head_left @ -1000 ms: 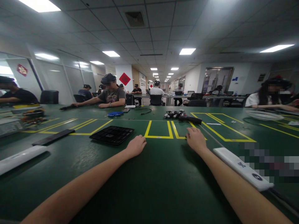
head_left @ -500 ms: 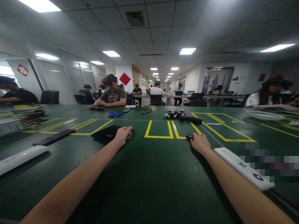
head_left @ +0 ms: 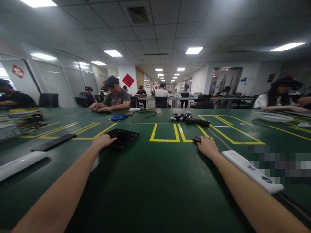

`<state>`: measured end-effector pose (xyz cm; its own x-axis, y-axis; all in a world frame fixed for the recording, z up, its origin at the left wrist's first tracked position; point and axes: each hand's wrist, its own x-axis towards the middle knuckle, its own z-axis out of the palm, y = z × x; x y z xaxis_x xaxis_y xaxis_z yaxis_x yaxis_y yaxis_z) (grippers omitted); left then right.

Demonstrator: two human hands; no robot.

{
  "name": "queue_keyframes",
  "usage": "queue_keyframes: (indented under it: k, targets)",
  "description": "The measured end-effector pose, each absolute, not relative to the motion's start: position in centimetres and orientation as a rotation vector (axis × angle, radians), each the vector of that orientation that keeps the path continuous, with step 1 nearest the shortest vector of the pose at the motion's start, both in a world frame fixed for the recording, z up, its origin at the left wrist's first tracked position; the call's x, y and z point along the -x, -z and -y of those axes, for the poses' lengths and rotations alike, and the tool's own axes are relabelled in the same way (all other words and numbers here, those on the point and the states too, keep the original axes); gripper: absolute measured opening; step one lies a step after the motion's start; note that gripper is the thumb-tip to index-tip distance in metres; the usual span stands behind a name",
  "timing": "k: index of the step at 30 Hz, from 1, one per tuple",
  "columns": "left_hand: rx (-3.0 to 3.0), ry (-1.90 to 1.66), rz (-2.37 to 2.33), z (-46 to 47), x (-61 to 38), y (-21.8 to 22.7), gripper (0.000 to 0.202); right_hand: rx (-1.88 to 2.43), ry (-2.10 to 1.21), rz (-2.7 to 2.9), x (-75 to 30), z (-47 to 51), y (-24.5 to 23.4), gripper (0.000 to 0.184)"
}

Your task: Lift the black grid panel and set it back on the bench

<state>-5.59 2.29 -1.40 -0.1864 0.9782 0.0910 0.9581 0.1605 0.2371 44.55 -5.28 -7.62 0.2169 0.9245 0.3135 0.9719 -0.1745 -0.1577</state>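
Observation:
A black tray-like piece with a grid of compartments [head_left: 124, 138] is in front of me, left of the middle. My left hand [head_left: 103, 141] holds its left edge, thumb over the rim and the other fingers mostly hidden. My right hand [head_left: 208, 145] rests on the table at the right, closed on a small black object [head_left: 196, 139]; its kind is too small to tell. Just beyond the right hand lie a black-handled tool [head_left: 198, 122] and a bunch of dark and silvery parts [head_left: 181, 116].
Yellow tape outlines [head_left: 165, 140] mark the green table. White power strips lie at right [head_left: 252, 171] and left [head_left: 23, 165], near a long black bar [head_left: 53, 142]. A blue item [head_left: 119, 117] lies farther off. Co-workers sit across the table and at both sides.
My left hand has gone from the right side of the black tray-like piece to its left edge, and the piece now sits further right. The right hand stays on the small black object.

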Motion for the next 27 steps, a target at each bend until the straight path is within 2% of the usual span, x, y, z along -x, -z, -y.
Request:
queue_keyframes:
  k: [2, 4, 8, 12, 15, 19, 27]
  targets:
    - [-2.017, -0.121, -2.370, -2.1, 5.0, 1.3, 0.048, 2.165, 0.179, 1.760, -44.5, 5.4, 7.5, 0.033]
    - [-1.988, -0.136, -2.417, -1.6, 4.0, 1.1, 0.051, 2.150, 0.149, 1.747, -44.4, 5.5, 7.2, 0.033]
    - [-1.981, -0.345, -2.377, -0.1, 0.2, 0.9, 0.046, 2.029, 0.039, 1.776, -42.8, 5.5, 6.4, 0.035]
    - [-2.052, -0.797, -1.945, 1.8, -6.5, 1.6, 0.040, 1.797, -0.098, 1.894, -39.7, 5.3, 6.5, 0.041]
    - [-1.975, -1.036, -1.554, 3.8, -11.7, 2.5, 0.039, 1.450, -0.400, 1.893, -37.5, 5.5, 7.1, 0.042]
    - [-2.016, -1.054, -1.310, 6.0, -15.4, 3.7, 0.043, 0.888, -0.867, 1.789, -35.9, 6.1, 7.8, 0.037]
    - [-2.119, -0.950, -1.241, 7.2, -15.5, 4.6, 0.048, 0.799, -0.848, 1.918, -36.0, 8.0, 6.5, 0.035]
